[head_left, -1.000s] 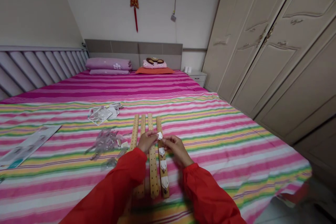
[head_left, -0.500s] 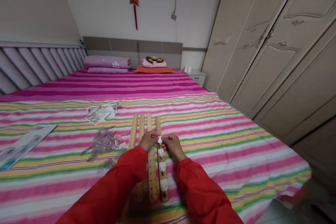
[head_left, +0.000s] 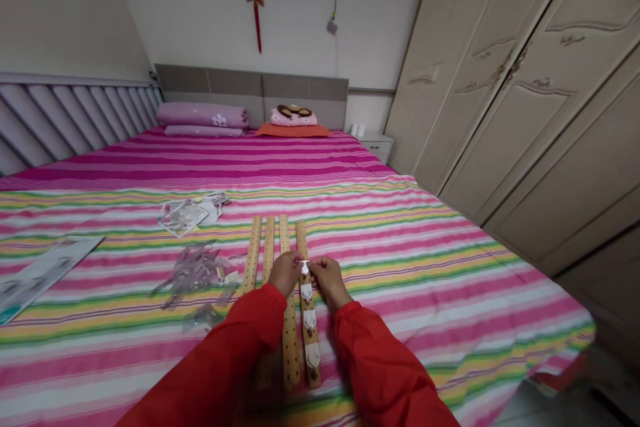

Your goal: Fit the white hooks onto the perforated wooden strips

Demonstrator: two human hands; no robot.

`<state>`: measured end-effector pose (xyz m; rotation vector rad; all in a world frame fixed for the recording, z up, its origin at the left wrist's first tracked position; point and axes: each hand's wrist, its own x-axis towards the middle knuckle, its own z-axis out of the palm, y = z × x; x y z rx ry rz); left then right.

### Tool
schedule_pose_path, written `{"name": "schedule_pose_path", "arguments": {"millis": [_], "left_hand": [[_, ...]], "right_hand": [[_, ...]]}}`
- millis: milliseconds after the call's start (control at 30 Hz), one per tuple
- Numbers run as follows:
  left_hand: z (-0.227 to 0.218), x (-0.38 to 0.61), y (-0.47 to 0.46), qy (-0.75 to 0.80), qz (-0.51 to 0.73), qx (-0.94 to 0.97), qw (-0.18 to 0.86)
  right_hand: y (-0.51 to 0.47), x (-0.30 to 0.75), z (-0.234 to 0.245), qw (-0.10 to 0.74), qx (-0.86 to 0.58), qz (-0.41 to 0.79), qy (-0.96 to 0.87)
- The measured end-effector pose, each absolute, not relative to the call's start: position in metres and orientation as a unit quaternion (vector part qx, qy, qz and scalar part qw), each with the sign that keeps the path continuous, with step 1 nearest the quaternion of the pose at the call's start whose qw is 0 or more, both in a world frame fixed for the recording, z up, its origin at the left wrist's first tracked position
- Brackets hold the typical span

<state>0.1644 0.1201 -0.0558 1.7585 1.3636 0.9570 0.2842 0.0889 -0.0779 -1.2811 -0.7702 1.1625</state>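
Note:
A small white hook (head_left: 305, 267) is pinched between my two hands over the rightmost perforated wooden strip (head_left: 301, 237). My left hand (head_left: 285, 273) grips its left side with the fingers closed. On its right side, the closed fingers of my right hand (head_left: 329, 279) hold it too. Nearer to me on the same strip sit more white hooks, an upper one (head_left: 307, 293), a middle one (head_left: 310, 321) and a lower one (head_left: 313, 355). Left of it lie other perforated strips (head_left: 285, 233), partly hidden by my left arm.
Clear plastic packaging pieces (head_left: 193, 271) are heaped left of the strips, with more wrappers (head_left: 193, 212) behind them. A long packaged card of hooks (head_left: 47, 273) lies at far left. Everything rests on a striped bedspread (head_left: 425, 293); wardrobes (head_left: 505, 120) stand at right.
The white hook between my fingers has tilted slightly, and my left hand has shifted a little to the right. The strips and packaging stay in place.

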Motion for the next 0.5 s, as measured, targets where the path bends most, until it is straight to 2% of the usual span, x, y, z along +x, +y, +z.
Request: {"name": "schedule_pose_path", "arguments": {"millis": [500], "left_hand": [[-0.0628,0.1663,0.1149,0.515,0.365,0.729,0.264]], "right_hand": [[0.0907,0.2813,-0.0825,0.586,-0.564,0.488,-0.319]]}}
